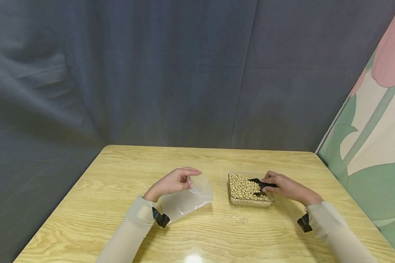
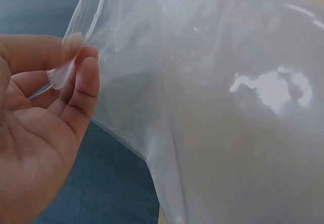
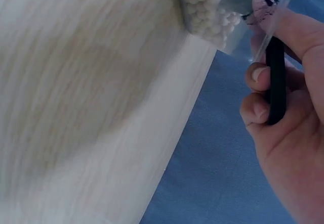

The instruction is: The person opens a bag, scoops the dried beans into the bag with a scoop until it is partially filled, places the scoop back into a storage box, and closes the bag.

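A clear plastic bag point(image 1: 187, 199) stands partly raised on the table, its upper edge pinched between thumb and fingers of my left hand point(image 1: 175, 182). The left wrist view shows the bag point(image 2: 228, 128) close up, with my left hand point(image 2: 45, 107) at its rim. To the right is a clear box point(image 1: 251, 202) of round, pale yellow beans point(image 1: 241, 188). My right hand point(image 1: 284, 187) grips the handle of a black scoop point(image 1: 257, 181), whose head sits among the beans. In the right wrist view, fingers curl round the black handle point(image 3: 276, 82) beside the box wall.
A few small clear pieces point(image 1: 239, 219), too small to identify, lie in front of the box on the wooden table point(image 1: 125, 175). A dark blue curtain point(image 1: 171, 73) hangs behind the table, and a flower-patterned panel point(image 1: 365, 135) stands along the right side.
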`<state>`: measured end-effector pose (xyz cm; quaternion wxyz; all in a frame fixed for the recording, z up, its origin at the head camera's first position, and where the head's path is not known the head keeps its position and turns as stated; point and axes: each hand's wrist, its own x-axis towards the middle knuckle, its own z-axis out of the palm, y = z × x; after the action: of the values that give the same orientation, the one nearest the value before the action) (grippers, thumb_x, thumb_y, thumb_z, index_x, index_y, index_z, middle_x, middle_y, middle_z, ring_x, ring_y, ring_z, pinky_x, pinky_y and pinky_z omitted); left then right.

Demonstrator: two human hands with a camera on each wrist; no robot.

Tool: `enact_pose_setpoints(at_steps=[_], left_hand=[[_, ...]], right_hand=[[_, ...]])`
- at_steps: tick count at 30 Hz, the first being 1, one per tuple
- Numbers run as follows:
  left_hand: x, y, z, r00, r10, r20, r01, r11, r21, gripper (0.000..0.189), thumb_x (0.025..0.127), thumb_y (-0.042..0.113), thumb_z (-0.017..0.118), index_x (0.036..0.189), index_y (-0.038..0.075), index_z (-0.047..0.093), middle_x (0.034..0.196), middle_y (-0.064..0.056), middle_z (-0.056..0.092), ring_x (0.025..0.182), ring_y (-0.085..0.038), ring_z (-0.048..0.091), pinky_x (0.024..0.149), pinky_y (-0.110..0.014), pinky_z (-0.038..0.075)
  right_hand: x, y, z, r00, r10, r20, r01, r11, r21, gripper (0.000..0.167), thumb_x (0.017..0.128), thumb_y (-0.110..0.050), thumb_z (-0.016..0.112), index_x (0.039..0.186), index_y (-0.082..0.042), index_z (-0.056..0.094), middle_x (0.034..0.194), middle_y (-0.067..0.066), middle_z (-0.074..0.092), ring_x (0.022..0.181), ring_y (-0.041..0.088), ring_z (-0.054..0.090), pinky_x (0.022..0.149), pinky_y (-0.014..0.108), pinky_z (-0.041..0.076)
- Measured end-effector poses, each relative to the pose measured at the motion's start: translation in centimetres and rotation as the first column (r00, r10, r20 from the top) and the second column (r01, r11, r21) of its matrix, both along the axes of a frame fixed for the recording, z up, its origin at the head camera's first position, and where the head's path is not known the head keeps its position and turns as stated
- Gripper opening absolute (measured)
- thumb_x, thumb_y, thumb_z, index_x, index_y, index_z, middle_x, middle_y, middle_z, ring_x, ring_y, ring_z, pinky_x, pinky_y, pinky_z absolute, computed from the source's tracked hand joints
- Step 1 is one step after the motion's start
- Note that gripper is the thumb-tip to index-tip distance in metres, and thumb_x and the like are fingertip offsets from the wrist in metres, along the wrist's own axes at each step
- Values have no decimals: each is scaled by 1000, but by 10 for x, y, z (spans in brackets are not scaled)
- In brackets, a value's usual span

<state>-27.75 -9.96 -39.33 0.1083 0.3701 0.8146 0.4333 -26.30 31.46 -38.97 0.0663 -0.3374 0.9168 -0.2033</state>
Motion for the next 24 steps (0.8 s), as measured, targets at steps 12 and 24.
enact_pose_setpoints(at_steps=[12, 24], left_hand=[[2, -2, 1, 1000, 6, 0, -6, 1000, 3, 45, 93, 3, 57, 138, 0, 51, 142, -20, 46, 75, -10, 50, 66, -21, 41], [0, 0, 2, 1000, 2, -7, -2, 1000, -6, 45, 93, 2, 57, 137, 0, 52, 141, -19, 47, 73, -10, 50, 65, -21, 42]], right_hand=[[-2, -2, 4, 1000, -17, 26, 17, 1000, 6, 43, 94, -14, 58, 126, 14, 55, 96, 3, 56, 73, 3, 51, 63, 23, 44], [-1, 6, -4, 1000, -16, 20, 18, 995, -100, 42, 95, -18, 57, 124, 13, 57, 102, 4, 58, 77, 7, 53, 65, 23, 43]])
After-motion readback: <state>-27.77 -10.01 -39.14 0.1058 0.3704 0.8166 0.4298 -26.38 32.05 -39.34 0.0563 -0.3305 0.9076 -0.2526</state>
